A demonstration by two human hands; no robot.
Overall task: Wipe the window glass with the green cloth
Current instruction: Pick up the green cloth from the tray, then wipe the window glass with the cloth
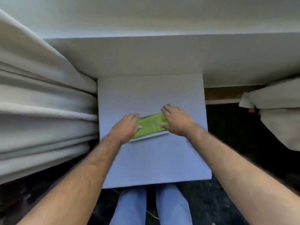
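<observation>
A: At the centre of the frame, in the head view, we see the green cloth (151, 125) lying folded on a pale tabletop (146, 95). It seems to rest on a thin white tray or board (150, 136) whose edge shows along the cloth's lower side, though the blur keeps us from being sure what that is.

B: And the hands? We count two, coming up from the bottom corners on bare forearms.

A: Yes. Our left hand (125, 129) lies over the cloth's left end, fingers spread fairly wide and flat, thumb tip on the green. Our right hand (176, 120) covers the cloth's right end, also spread open, palm down. Neither is closed around the cloth; whether they press on it or hover just above it we cannot tell, since both are smeared by motion.

B: What surrounds the tabletop?

A: At the left of the frame, folds of pale curtain (40, 103) hang in heavy pleats right beside the tabletop's left edge. Across the upper part runs a broad white ledge or wall (154, 54). At the right edge, another bundle of pale fabric (279, 111) hangs over a dark floor (235, 135).

B: And at the bottom centre?

A: Our legs in blue trousers (152, 207), just below the near edge of the tabletop. The window glass itself we cannot pick out here.
</observation>
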